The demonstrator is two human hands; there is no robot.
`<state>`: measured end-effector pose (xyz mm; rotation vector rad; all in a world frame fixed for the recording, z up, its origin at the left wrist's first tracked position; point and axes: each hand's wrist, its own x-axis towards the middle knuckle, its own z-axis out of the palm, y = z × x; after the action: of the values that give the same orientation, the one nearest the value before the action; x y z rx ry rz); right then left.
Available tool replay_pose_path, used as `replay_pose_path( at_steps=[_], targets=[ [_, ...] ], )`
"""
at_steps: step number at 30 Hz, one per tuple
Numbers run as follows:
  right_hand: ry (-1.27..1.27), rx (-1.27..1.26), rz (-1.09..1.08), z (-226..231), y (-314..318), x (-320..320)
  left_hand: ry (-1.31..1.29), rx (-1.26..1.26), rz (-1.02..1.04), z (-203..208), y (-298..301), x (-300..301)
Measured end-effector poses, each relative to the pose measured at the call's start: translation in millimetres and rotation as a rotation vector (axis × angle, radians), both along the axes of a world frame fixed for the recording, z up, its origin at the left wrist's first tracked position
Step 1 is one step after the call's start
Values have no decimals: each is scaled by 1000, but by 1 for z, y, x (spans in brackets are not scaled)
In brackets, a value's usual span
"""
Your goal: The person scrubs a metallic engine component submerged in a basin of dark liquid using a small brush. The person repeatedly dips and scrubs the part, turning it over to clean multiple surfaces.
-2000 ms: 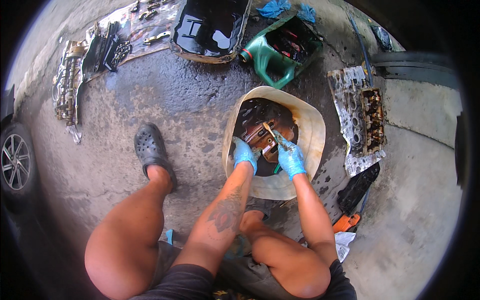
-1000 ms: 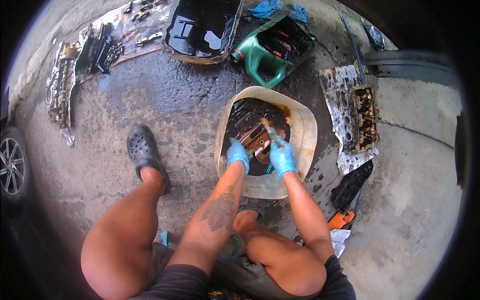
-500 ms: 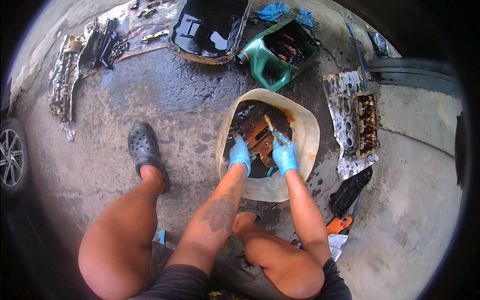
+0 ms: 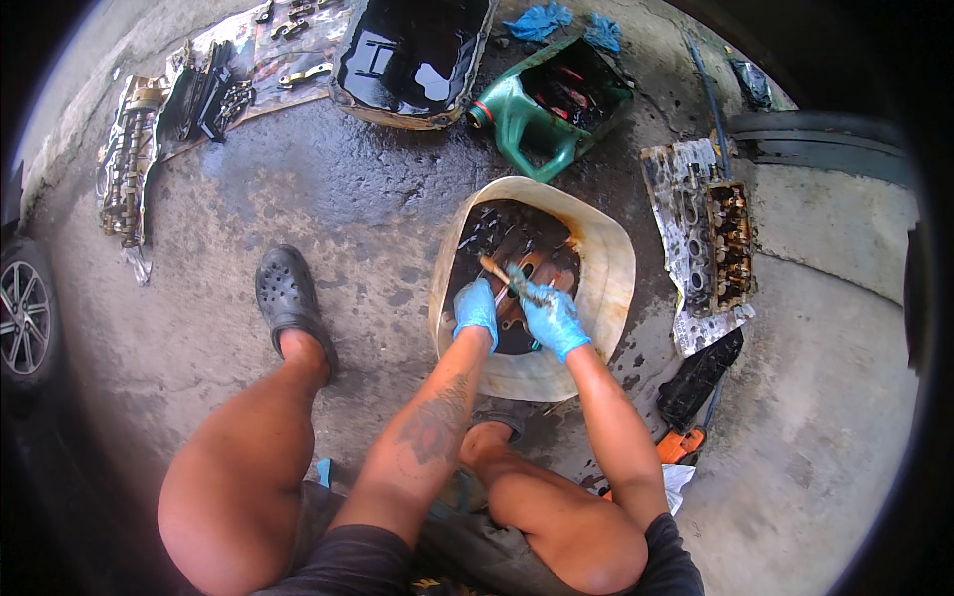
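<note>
The brush-like tool (image 4: 497, 272), clamped in the gloved right hand (image 4: 552, 318), now slants toward the left hand (image 4: 476, 306); half a second ago it pointed to the tub's far edge. I cannot tell whether the left hand grips the slotted brown metal part (image 4: 558, 268) inside the rounded, stained pale tub (image 4: 608, 263). Rough concrete (image 4: 388, 238) stretches between the tub's left edge and a perforated clog (image 4: 288, 290).

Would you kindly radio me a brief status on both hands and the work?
Right hand gripping tan-ended tool; left hand by brown metal part, grip unclear. Part inside pale tub. Hands and tool partly block view.
</note>
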<state>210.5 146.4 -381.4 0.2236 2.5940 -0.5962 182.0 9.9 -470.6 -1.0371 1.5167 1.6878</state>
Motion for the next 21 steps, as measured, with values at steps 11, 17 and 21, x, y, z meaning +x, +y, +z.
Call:
replay_pose_path(
  at_steps=[11, 17, 21],
  targets=[
    [-117, -98, -490, 6, 9, 5, 95, -238, -191, 25, 1, -1],
    [-85, -79, -290, -5, -9, 4, 90, -383, -298, 38, -6, 28],
    [-130, -271, -427, -6, 15, 9, 58, -408, -344, 50, 1, 38]
  ],
)
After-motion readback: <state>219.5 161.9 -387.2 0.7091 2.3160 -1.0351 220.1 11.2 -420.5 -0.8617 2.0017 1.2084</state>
